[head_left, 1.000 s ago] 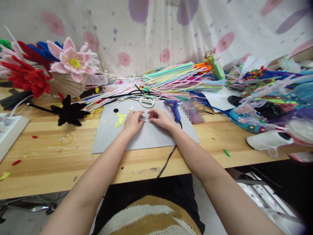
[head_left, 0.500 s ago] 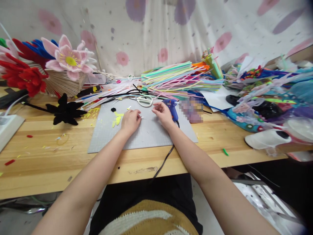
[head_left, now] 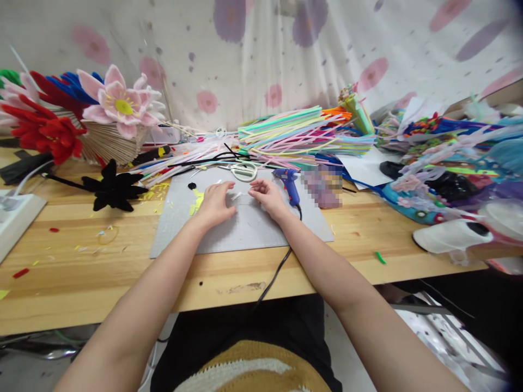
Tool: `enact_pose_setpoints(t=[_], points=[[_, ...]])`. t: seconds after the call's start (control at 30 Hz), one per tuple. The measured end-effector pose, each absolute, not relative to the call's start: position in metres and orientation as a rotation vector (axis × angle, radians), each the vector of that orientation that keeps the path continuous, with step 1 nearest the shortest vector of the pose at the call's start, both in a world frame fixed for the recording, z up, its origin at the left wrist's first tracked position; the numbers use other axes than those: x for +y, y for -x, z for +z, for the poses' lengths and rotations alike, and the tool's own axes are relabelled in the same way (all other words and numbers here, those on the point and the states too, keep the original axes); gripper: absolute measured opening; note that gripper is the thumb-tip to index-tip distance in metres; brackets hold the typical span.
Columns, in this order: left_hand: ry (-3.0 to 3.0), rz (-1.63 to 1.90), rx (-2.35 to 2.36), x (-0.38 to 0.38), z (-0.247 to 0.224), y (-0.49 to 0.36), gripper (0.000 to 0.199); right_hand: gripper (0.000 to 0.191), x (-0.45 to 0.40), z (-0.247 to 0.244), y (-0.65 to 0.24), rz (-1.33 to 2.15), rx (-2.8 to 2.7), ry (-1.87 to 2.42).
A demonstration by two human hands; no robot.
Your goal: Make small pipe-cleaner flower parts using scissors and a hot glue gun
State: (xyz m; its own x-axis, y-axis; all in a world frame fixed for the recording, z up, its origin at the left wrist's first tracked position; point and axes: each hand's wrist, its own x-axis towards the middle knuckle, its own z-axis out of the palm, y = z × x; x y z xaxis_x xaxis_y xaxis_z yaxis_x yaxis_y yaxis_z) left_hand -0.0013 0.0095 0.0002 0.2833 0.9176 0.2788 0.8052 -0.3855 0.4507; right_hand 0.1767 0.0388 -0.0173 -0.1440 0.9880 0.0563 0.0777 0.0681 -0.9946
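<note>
White piece: a small, thin bit, seen against the far half of the grey mat (head_left: 245, 231), between the two hands; it is too small and blurred to make out its shape.
Left hand (head_left: 214, 206): over the mat's left half, thumb and fingers spread apart, grasping nothing.
Right hand (head_left: 267, 197): over the mat's right half, fingertips bunched beside the piece; whether they pinch it, I cannot tell.
Glue gun (head_left: 291, 188): on the mat's right side.
Scissors (head_left: 244, 172): at the mat's far edge.
Yellow scraps (head_left: 196, 202), black disc (head_left: 192, 186): on the mat's left side.
Black flower (head_left: 112, 188): left of the mat.
Pipe cleaners (head_left: 286, 122): heaped beyond the mat.
</note>
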Motion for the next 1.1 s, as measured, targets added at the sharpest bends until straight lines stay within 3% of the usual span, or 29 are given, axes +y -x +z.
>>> enact_pose_setpoints(t=[0.13, 0.4, 0.57, 0.67, 0.87, 1.1], points=[[-2.201, 0.901, 1.693, -0.002, -0.003, -0.001, 0.043, 0.029, 0.033, -0.013, -0.167, 1.251, -1.497, 1.156], [-2.248, 0.896, 1.747, -0.005, -0.011, -0.007, 0.019, 0.031, 0.031, -0.018, -0.163, 1.33, -1.495, 0.985], [-2.224, 0.895, 1.746, -0.006, -0.009, -0.006, 0.015, 0.03, 0.032, -0.021, -0.165, 1.318, -1.571, 0.964], [-2.116, 0.932, 1.77, -0.007, -0.008, -0.004, 0.016, 0.029, 0.035, -0.017, -0.166, 1.114, -1.733, 1.024], [-1.935, 0.986, 1.863, -0.007, -0.007, 0.005, 0.017, 0.051, 0.05, -0.006, -0.158, 0.706, -2.262, 1.016], [-1.874, 0.985, 1.931, -0.007, -0.004, 0.011, 0.018, 0.041, 0.068, -0.013, -0.147, 0.572, -2.165, 1.27]])
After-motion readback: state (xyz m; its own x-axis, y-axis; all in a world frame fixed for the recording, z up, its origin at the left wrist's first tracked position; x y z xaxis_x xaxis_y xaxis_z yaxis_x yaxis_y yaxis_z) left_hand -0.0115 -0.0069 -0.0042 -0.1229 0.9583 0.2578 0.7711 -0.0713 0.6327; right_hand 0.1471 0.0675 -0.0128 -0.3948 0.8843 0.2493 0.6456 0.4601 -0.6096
